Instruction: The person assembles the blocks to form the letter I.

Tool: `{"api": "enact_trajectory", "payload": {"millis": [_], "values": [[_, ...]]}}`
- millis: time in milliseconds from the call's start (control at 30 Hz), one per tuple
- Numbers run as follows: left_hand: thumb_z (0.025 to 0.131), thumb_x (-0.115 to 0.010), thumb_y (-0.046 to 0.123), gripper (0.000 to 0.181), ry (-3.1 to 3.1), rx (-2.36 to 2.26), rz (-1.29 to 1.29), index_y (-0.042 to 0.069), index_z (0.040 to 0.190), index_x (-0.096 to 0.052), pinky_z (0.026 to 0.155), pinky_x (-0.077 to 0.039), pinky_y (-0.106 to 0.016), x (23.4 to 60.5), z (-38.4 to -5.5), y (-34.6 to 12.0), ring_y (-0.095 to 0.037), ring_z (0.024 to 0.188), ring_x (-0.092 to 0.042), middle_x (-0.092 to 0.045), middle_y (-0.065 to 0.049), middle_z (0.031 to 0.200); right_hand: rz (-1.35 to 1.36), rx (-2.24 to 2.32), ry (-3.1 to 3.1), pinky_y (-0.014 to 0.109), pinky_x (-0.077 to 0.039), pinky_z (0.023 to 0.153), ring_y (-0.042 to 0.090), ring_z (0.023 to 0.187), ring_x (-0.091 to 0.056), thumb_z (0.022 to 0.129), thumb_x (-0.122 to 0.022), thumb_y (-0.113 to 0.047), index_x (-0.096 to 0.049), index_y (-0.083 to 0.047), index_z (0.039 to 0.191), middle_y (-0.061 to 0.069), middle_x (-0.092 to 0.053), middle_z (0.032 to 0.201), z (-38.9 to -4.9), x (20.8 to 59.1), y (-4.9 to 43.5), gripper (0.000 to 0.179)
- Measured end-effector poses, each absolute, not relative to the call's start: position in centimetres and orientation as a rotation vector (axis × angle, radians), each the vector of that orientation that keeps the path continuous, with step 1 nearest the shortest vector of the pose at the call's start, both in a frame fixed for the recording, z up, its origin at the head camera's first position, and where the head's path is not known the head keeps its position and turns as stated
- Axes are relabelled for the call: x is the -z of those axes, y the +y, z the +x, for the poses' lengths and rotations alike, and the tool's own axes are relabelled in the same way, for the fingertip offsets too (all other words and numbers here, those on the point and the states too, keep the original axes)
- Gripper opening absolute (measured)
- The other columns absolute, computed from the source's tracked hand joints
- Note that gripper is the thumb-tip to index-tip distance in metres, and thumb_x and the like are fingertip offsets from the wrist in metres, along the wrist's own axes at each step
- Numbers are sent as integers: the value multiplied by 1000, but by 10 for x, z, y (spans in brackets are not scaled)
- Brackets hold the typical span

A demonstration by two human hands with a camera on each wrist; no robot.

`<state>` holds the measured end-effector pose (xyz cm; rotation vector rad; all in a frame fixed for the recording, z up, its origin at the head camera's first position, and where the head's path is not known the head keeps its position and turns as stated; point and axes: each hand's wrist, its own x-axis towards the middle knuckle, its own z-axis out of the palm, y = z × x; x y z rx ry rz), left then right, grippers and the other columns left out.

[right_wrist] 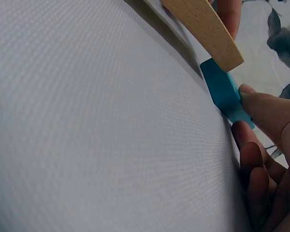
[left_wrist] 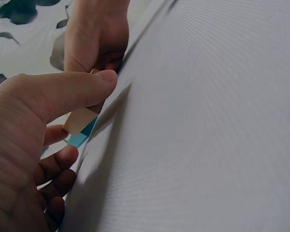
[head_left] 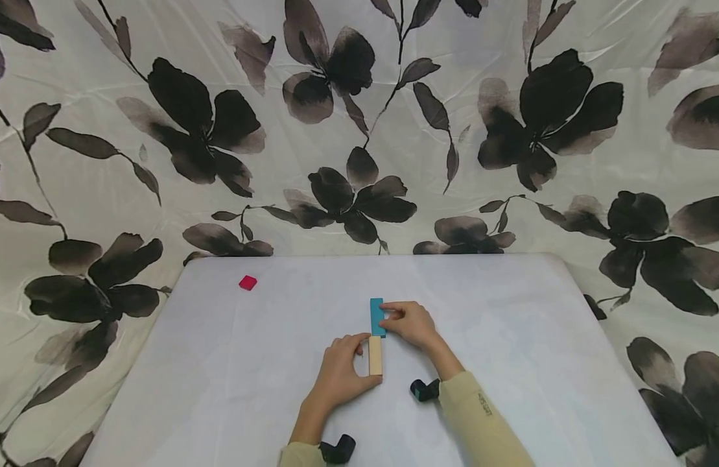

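Note:
A plain wooden block point(head_left: 375, 355), long and narrow, is gripped lengthwise by my left hand point(head_left: 338, 371), thumb at its near end and a fingertip by its far end. Straight beyond it lies a blue block point(head_left: 377, 316) of similar shape. My right hand point(head_left: 414, 324) pinches the blue block from the right. In the right wrist view the wooden block point(right_wrist: 208, 31) is raised over the table, its end overlapping the near end of the blue block point(right_wrist: 220, 84). From the left wrist, my thumb partly hides the wooden block point(left_wrist: 79, 120).
A small red piece point(head_left: 247, 283) lies near the far left corner of the white table point(head_left: 248, 389). Behind the table hangs a cloth point(head_left: 429, 162) with dark flowers. Black wrist devices point(head_left: 338, 449) sit by both sleeves.

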<state>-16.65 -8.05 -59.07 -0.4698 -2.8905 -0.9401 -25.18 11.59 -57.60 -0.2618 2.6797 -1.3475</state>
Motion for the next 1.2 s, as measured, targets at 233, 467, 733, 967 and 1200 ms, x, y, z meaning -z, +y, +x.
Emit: {"api": "enact_trajectory", "payload": {"millis": [233,467,733,967,1200], "values": [[65,-84,52,81,-2910,918,-472,18,133,-57,71,-34,-35,588,-169,-80,-11,78,-40,-46,11,84,-257,1339,2680,32,-42,67,10,65,-55,82,-79,-30,-72,-21,118,-12,-64,70,-255,577,115,38],[65,-83,55,80,-2902,886,-482,19,132,-58,71,-34,-35,590,-170,-80,-12,80,-41,-47,11,83,-276,1358,2678,32,-42,67,10,65,-56,82,-79,-30,-72,-21,117,-12,-64,70,-255,579,115,37],[64,-83,56,80,-2913,868,-479,21,132,-58,70,-33,-35,590,-171,-78,-12,81,-41,-46,12,83,-264,1359,2676,33,-42,69,10,66,-56,81,-79,-30,-72,-21,117,-12,-64,70,-255,578,116,38],[63,-83,59,82,-2927,865,-464,23,133,-58,71,-33,-36,590,-171,-77,-12,80,-40,-46,12,83,-267,1348,2685,33,-42,69,10,66,-56,82,-79,-31,-72,-21,118,-12,-64,70,-255,580,117,38],[62,-82,63,84,-2929,842,-448,25,133,-58,70,-32,-35,593,-173,-75,-12,78,-39,-45,12,82,-263,1325,2700,33,-43,69,9,67,-56,82,-78,-33,-72,-22,118,-13,-65,71,-256,581,117,39]]}}
